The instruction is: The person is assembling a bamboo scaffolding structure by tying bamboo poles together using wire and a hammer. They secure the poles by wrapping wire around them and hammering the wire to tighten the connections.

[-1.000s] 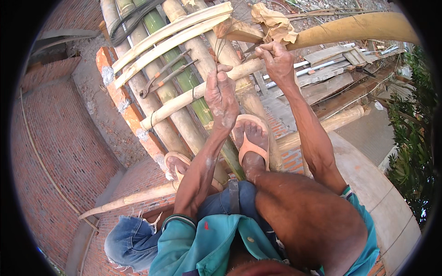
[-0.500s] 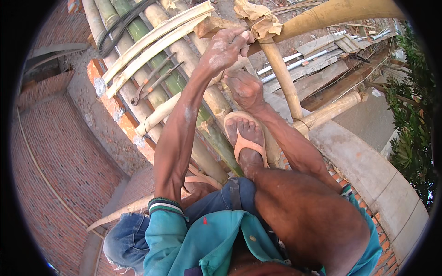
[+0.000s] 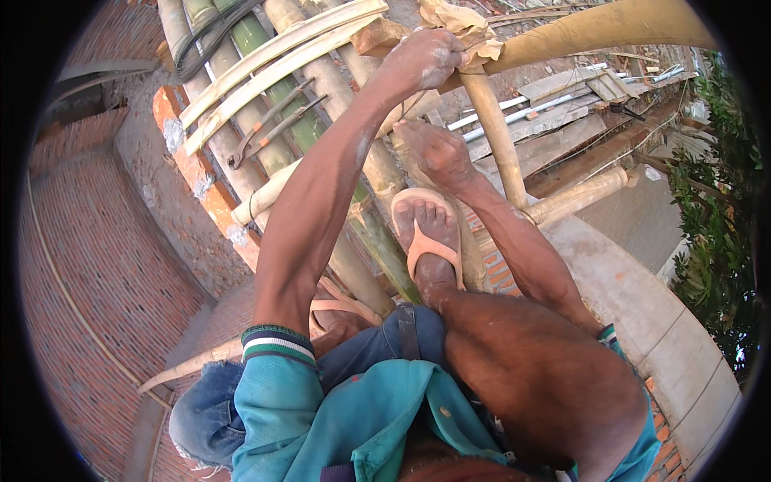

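Our left hand [image 3: 422,58] is up at the joint now, clenched around the wire tie and the wad of crumpled brown paper [image 3: 458,20] where the thick horizontal bamboo pole [image 3: 610,28] crosses the upright bamboo post [image 3: 494,132]; a second ago it lay lower, flat on the bamboo, so it has taken over the grip at the top. Our right hand [image 3: 438,153] has dropped away from that joint and sits below it, fingers curled against the slanted bamboo just above our sandalled foot [image 3: 430,229]; whether it grasps anything we cannot tell. That swap suggests, in our judgement, that the lashing is being held taut from above while the lower hand steadies us. The pincers [image 3: 269,124] lie untouched on the bamboo platform [image 3: 241,88] to our left, well apart from both hands. Below us runs the brick wall [image 3: 88,241], and foliage [image 3: 719,225] shows at right.
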